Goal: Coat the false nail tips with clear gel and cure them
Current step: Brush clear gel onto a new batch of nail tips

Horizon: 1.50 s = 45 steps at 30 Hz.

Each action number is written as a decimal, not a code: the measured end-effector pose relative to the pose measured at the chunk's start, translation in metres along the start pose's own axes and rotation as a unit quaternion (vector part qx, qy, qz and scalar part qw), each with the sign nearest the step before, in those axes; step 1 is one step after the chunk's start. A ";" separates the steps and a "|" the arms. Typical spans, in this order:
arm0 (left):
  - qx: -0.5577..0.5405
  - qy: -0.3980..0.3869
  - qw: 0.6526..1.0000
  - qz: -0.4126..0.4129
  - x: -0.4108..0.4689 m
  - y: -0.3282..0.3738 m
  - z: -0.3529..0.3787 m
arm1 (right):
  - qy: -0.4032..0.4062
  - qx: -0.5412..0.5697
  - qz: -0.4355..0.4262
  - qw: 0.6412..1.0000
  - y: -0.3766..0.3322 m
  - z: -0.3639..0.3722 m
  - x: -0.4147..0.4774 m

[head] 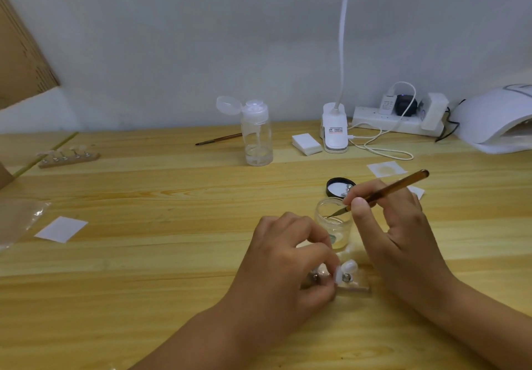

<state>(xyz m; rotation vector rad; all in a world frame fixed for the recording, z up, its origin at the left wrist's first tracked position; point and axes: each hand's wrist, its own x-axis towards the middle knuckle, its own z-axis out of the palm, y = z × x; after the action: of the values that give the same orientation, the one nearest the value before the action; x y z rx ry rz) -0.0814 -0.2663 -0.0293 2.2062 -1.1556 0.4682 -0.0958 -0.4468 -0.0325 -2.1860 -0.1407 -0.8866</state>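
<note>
Head view puts the work low and centre on the wooden table (pixel 172 254); my left hand (pixel 288 257) is curled over the tip stand (pixel 355 288), thumb and fingertips pinching it at its metal pegs, though which peg I cannot tell; one pale false nail tip (pixel 350 267) shows just beyond the fingers, perched on its peg above the wooden base. My right hand (pixel 394 234) pinches the amber brush (pixel 388 189) low on the handle like a pen, bristles dipped into the open gel jar (pixel 331 225), whose black lid (pixel 339 186) lies upturned just behind it. I judge the tips to be featherlight, thin, springy plastic, glossy and likely slick once wet with gel; best left on their pegs and steadied by the stand's base or pegs, never by the coated face. The jar looks like light clear plastic with little gel in it, so a careless drag of the brush could tip it. The brush is stiff and slim, and a grip near the ferrule gives control. A second stand (pixel 69 160) of tips sits well apart at the far left; the white curing lamp (pixel 495 122) waits at the far right. As for writing: the clip lamp (pixel 334 130) carries a small label with an orange mark and dark lettering, too small to read; dark lines on top of the curing lamp are cut off by the frame edge; the pump bottle (pixel 257 133) shows no label.
</note>
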 end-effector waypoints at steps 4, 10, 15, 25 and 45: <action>0.019 0.017 0.999 0.026 -0.001 0.000 0.002 | -0.012 -0.006 0.001 1.000 0.001 0.000 0.000; 0.002 0.015 1.000 0.020 -0.001 -0.002 -0.002 | -0.025 -0.007 0.012 1.000 0.001 -0.001 0.000; -0.022 0.030 0.999 0.017 -0.001 0.000 -0.005 | -0.027 -0.009 0.014 1.000 0.002 -0.001 0.000; -0.097 0.120 0.985 -0.077 -0.001 0.003 -0.013 | -0.029 -0.003 0.028 0.999 0.001 -0.001 0.001; -0.213 0.121 0.949 -0.199 0.001 -0.007 -0.014 | 0.097 0.131 -0.084 0.983 -0.003 -0.011 -0.009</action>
<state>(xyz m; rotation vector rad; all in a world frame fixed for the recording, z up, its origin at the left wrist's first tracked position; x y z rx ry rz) -0.0754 -0.2547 -0.0211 1.8714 -0.5905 0.2738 -0.1093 -0.4505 -0.0310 -1.8540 -0.3307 -1.1039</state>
